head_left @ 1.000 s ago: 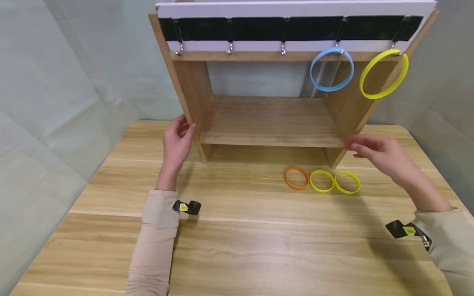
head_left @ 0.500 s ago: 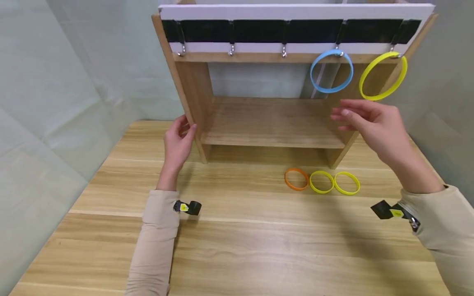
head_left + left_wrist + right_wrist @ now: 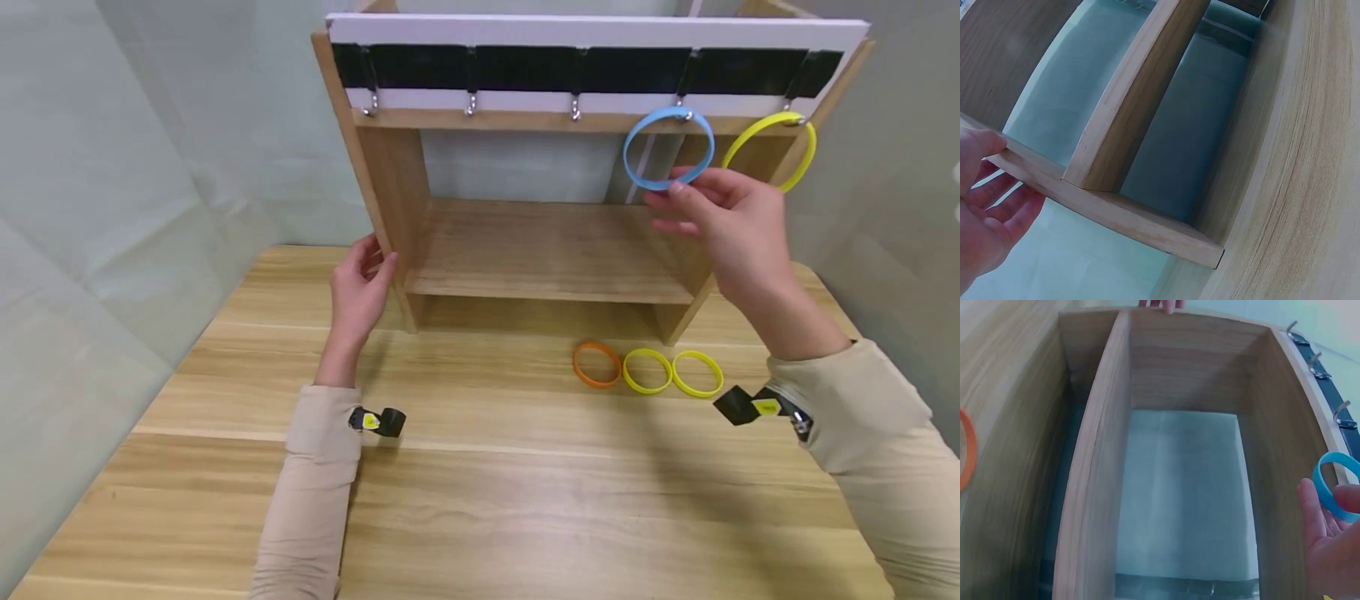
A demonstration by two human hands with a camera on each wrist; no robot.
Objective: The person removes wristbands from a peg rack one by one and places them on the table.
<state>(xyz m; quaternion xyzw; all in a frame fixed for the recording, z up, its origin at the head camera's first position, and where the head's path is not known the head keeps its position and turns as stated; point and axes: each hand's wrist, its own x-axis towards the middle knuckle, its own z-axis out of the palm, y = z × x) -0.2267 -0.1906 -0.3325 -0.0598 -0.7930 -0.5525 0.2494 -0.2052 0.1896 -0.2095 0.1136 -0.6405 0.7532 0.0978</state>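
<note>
- Nearest, in the head view, the beige left sleeve (image 3: 311, 475) comes in between seven and eight o'clock and the beige right sleeve (image 3: 862, 442) at four; a small black wrist camera (image 3: 392, 422) sits at the left cuff and its twin (image 3: 738, 406) at the right.
- Under them spreads the wood-grain tabletop (image 3: 480, 500).
- On it, toward four o'clock, lie three thin rings in a row: an orange ring (image 3: 576, 363), then a first yellow ring (image 3: 648, 392) and a second yellow ring (image 3: 697, 394), these two side by side.
- At nine o'clock the left hand (image 3: 358, 292) keeps a narrow grip on the left side panel (image 3: 397, 200) of the wooden shelf unit (image 3: 555, 250), thumb on one side and fingers on the other.
- Between two and three o'clock the right hand (image 3: 731, 221) pinches the lower edge of the blue ring (image 3: 627, 154), thumb in front, fingers behind.
- The blue ring, near two o'clock, seems to hang on its hook, though its top is cut off in the right wrist view.
- Just beyond its three o'clock side hangs a third yellow ring (image 3: 812, 150), partly behind the right hand.
- Across twelve o'clock runs the black hook strip (image 3: 525, 68); three metal hooks (image 3: 575, 108) show bare.
- Farthest back hangs pale, creased backdrop sheeting (image 3: 150, 125).
</note>
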